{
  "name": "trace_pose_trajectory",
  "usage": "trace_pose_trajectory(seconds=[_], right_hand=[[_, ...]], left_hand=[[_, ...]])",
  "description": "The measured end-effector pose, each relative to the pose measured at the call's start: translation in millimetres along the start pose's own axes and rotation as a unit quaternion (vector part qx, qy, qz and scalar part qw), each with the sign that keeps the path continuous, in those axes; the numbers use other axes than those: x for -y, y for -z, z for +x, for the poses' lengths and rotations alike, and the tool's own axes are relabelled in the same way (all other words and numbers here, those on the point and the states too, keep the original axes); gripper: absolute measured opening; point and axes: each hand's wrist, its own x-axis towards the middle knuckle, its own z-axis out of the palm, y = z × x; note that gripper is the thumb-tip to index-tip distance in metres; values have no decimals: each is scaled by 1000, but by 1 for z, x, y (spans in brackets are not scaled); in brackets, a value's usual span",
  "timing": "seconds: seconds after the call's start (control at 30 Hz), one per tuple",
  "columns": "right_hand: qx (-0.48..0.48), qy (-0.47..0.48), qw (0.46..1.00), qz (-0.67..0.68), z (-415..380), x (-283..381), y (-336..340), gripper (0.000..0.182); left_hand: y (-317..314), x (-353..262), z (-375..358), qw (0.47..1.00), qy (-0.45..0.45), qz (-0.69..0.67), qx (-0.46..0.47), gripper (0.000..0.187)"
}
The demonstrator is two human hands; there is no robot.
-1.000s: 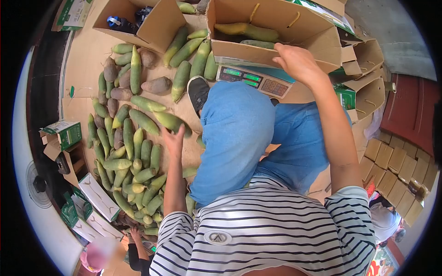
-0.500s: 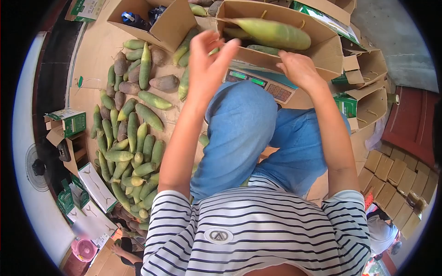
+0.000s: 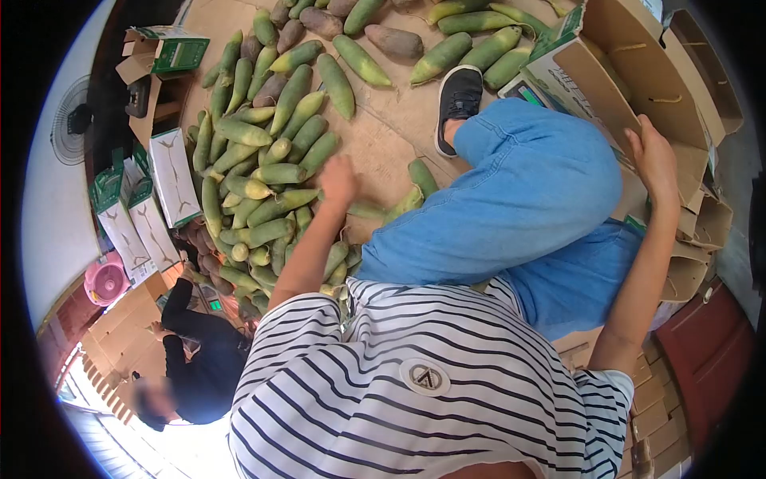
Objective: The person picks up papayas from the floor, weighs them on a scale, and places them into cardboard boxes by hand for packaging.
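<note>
My left hand (image 3: 339,182) is low over the right edge of a pile of green radishes (image 3: 243,132), close to one radish's tip. Its fingers are curled away from view and slightly blurred, so I cannot tell whether it holds anything. My right hand (image 3: 656,160) is at the near rim of an open cardboard box (image 3: 562,84), its fingers and thumb against the wall. Part of a scale's lit display (image 3: 528,96) shows beside the box. What lies inside the box is mostly hidden.
Dark reddish radishes (image 3: 395,41) and more green ones lie at the top. My shoe (image 3: 460,104) is on the cardboard floor. White-and-green boxes (image 3: 174,176) and a fan (image 3: 80,120) are at left. Another person (image 3: 203,359) in dark clothes is at the lower left.
My view has turned toward the pile on the left. My left hand has gone from beside the box down to the pile. The large green radish seen above the box is out of sight.
</note>
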Motion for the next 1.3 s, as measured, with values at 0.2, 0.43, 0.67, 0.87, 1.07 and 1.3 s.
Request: trace_pose_trajectory(seconds=[0.2,0.43,0.67,0.87,1.07,1.3], right_hand=[[20,-25,999,-6,4,8,3,25],[2,-23,1000,-3,5,13,4,29],[22,-52,998,-1,4,15,4,28],[20,-41,999,7,7,15,5,25],[33,-47,998,21,9,11,2,26],[-39,11,999,0,3,1,-7,31]], left_hand=[[34,109,2,975,130,167,-70,41],[20,150,13,984,109,111,-87,63],[32,144,79,984,152,63,72,49],[3,149,83,985,12,166,34,36],[3,25,50,970,-218,95,42,31],[74,-78,49,949,-54,-310,13,34]])
